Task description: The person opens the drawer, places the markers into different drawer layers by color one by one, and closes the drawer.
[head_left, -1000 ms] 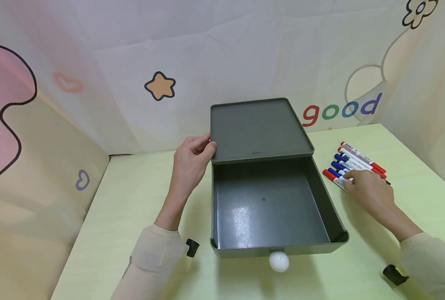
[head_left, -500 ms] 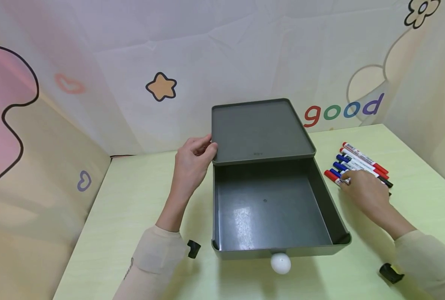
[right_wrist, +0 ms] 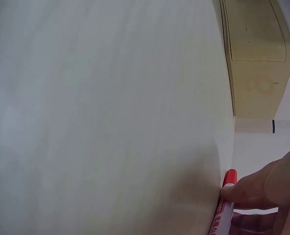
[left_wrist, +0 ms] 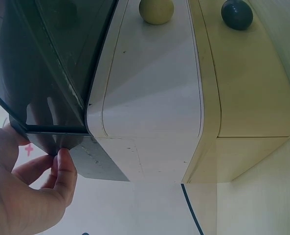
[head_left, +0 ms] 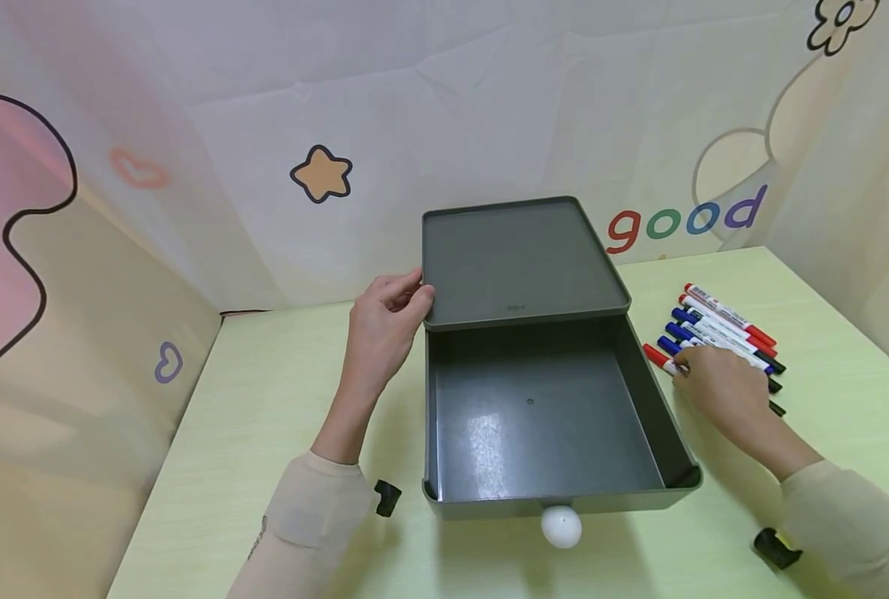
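Observation:
A dark grey drawer (head_left: 534, 449) with a white knob (head_left: 561, 527) stands pulled out from its grey unit (head_left: 522, 258). At the unit's left front corner my left hand (head_left: 387, 329) grips the side with thumb and fingertips, also seen in the left wrist view. To the right, several whiteboard markers (head_left: 717, 323) lie side by side, with red and blue ends showing on the left. My right hand (head_left: 723, 387) pinches the nearest, a red-capped marker (right_wrist: 223, 213), close over the table; the hand covers its middle in the head view.
In the left wrist view, a white drawer unit (left_wrist: 154, 73) with a yellow knob and a yellow one (left_wrist: 255, 83) with a dark knob are stacked below the grey one. A printed backdrop (head_left: 489, 108) stands behind the pale table (head_left: 279, 399).
My right hand has come slightly left and toward me, closing on the red-capped marker, which has shifted a little. More marker ends show beyond the hand. My left hand stays at the unit.

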`<state>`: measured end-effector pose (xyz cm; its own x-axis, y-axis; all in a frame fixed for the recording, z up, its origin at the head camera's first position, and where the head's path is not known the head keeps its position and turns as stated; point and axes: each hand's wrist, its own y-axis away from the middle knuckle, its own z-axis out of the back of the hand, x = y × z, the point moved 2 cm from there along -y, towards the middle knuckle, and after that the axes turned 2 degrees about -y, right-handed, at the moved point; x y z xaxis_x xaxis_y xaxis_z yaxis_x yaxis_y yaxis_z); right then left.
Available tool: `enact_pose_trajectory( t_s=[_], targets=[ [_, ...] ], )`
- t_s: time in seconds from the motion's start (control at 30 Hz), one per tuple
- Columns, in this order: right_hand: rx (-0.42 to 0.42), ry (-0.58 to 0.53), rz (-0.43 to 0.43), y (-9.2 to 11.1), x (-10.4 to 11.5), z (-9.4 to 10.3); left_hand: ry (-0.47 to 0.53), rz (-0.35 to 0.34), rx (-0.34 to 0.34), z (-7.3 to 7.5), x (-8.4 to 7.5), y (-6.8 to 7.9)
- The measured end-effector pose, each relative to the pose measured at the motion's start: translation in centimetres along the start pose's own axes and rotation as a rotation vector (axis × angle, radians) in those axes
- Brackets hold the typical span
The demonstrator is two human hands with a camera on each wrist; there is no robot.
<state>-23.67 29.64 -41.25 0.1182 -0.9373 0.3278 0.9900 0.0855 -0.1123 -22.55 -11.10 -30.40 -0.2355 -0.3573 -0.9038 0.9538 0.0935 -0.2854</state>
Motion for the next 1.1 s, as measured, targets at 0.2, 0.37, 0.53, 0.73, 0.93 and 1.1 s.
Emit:
enact_pose_trajectory(
  t_s=[0.2, 0.37, 0.53, 0.73, 0.93, 1.1],
  targets=[
    [0.012, 0.007, 0.005, 0.1, 0.1, 0.0, -0.004, -0.004, -0.007, 0.0, 0.0, 0.0],
    [0.004, -0.001, 0.006, 0.3, 0.0, 0.2, -0.001, 0.0, -0.004, -0.1, 0.1, 0.1],
    [0.003, -0.03, 0.001, 0.4, 0.2, 1.1, -0.005, -0.006, 0.001, -0.1, 0.2, 0.0],
    [-0.009, -0.026, 0.009, 0.6, 0.7, 2.5, -0.003, -0.01, -0.002, -0.1, 0.0, 0.0],
    [0.015, -0.031, -0.01, 0.9, 1.3, 3.9, -0.007, -0.009, 0.002, 0.0, 0.0, 0.0],
    [0.028, -0.045, -0.013, 1.3, 1.6, 5.3, -0.006, -0.016, 0.004, 0.0, -0.1, 0.0]
  ],
)
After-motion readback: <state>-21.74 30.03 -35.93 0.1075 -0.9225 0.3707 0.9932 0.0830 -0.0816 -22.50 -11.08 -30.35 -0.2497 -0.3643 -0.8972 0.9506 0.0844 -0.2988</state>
